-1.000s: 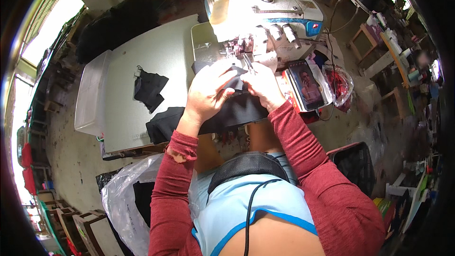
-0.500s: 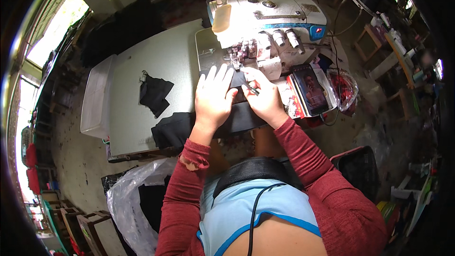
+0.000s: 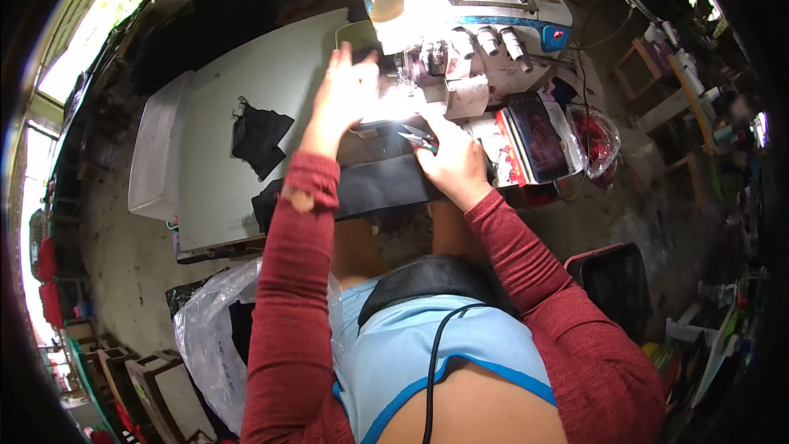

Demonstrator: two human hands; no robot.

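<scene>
A white and blue sewing machine (image 3: 493, 12) stands ahead of me, its lamp glaring over the needle area. My left hand (image 3: 347, 90) is left of the presser foot (image 3: 407, 74), fingers pointing away from me and partly bent. Glare and blur hide whether it grips the dark cloth beside its fingertips. Just right of and nearer than the needle, my right hand (image 3: 454, 156) is closed round thread snips (image 3: 419, 138), their blades pointing left. A strip of black fabric (image 3: 382, 185) lies along the table's near edge, below both hands.
A cut black cloth piece (image 3: 260, 138) lies on the grey table (image 3: 209, 189), with a white plastic bin (image 3: 156, 148) at its left. A phone (image 3: 538, 136) and a plastic bag (image 3: 593, 144) sit to the right. Clear plastic sheeting (image 3: 209, 345) hangs lower left.
My left hand has lifted off the cloth by the needle and moved left and away from me. My right hand has lowered slightly, and the snips' blades now show pointing left.
</scene>
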